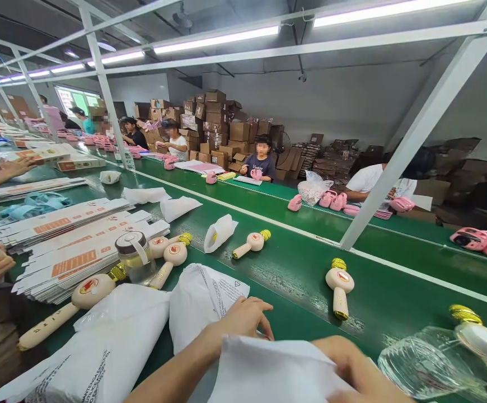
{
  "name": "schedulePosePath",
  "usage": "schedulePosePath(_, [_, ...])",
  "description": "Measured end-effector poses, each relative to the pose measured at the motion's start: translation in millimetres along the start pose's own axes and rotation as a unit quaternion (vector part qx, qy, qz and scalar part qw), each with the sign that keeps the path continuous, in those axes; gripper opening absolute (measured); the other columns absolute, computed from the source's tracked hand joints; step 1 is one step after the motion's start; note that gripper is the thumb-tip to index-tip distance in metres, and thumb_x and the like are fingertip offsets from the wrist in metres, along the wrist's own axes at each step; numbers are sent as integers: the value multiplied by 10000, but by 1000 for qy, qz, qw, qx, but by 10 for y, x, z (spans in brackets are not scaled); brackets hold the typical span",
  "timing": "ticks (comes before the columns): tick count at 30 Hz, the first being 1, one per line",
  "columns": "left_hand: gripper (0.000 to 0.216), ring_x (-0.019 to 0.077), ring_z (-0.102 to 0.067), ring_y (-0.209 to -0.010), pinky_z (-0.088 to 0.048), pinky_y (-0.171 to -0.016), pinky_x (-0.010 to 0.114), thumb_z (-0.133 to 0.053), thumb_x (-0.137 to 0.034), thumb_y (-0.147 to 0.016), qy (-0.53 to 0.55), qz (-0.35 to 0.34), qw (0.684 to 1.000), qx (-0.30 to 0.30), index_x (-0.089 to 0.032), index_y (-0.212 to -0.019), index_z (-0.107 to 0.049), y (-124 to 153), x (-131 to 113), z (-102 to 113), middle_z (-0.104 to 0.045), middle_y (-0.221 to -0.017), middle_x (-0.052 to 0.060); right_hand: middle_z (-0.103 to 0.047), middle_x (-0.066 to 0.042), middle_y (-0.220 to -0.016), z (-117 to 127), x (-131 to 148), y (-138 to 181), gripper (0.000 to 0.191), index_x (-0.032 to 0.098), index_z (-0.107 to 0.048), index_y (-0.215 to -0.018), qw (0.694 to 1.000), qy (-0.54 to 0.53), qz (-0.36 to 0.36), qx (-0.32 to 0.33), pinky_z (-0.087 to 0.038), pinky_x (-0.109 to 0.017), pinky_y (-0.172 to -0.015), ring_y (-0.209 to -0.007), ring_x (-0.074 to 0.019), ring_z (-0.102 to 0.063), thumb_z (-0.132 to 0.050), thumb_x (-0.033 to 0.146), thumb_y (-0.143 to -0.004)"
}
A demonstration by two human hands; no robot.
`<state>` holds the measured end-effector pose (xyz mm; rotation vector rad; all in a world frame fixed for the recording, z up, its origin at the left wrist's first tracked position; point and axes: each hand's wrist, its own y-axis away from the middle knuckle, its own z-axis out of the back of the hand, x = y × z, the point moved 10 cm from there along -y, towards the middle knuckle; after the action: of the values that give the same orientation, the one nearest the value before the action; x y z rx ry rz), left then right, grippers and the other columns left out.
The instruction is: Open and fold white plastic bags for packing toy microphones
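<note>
**Handling white bags at the near edge of the green table**

Working left to right across the head view:

- White poly bags (101, 347) are lying flat at bottom left, a cream wand-shaped toy (65, 310) beside them, its handle pointing down-left toward the person.
- Left hand (246, 318) is resting palm-down, fingers curled loosely, on the edge of a white bag (204, 305). Looks like a light pinch on the bag's edge, not a full grip. That bag is lying just left of the hand and touching it, long axis running up-left away from the wearer.
- Right hand (355, 372) is lower and nearer the camera, mostly covered by a second white bag sheet (268, 372) draped over it; fingers are hidden, so I cannot tell whether it is closed on the sheet.
- Another toy (339, 285) is lying ahead of the right hand, well apart, gold cap pointing away, handle toward the wearer. Right hand is the nearer one.
- Clear plastic wrap (430, 364) and one more toy (481, 338) are sitting at far right.

Bags look thin, matte, creased, with small grey print; floppy, likely to slide.
</note>
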<state>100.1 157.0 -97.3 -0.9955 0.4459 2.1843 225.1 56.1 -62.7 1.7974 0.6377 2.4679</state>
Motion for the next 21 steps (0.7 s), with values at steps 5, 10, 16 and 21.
schedulePosePath(5, [123, 178, -685, -851, -566, -794, 354, -767, -252, -854, 25, 50, 996, 72, -163, -925, -722, -250, 211, 134, -735, -901, -1, -340, 63, -638, -359, -189, -646, 90, 214, -465, -677, 998, -27, 30, 43, -194, -255, -533, -588, -92, -249, -491, 288, -633])
schedulePosePath(10, [238, 132, -588, -702, -504, -667, 292, -670, -391, -946, 33, 109, 993, 44, -162, -884, -667, -377, 381, 184, -632, -801, -27, -552, -4, -763, 14, -560, -858, 211, 194, -583, -815, 994, 63, 28, -79, -382, -291, -659, -721, -184, -505, -508, 387, -772])
schedulePosePath(16, [459, 202, -684, -926, -560, -839, 402, -458, -572, -1022, 22, 92, 995, 27, -182, -1129, -675, -301, 361, 294, -720, -1047, 52, -353, -156, -1637, 187, -765, -807, 547, 215, -672, -1119, 975, 143, 32, -166, -239, -478, -1208, -1547, -368, -217, -639, 655, -796])
schedulePosePath(21, [670, 320, -396, -1499, -289, -1243, 582, -597, -457, -968, -116, 85, 989, 25, -183, -1547, -400, -120, 543, 648, -446, -1622, 148, -746, -55, -996, 116, -933, -881, 257, 238, -618, -914, 973, 142, 31, -179, -513, -357, -834, -962, -280, -676, -610, 465, -795])
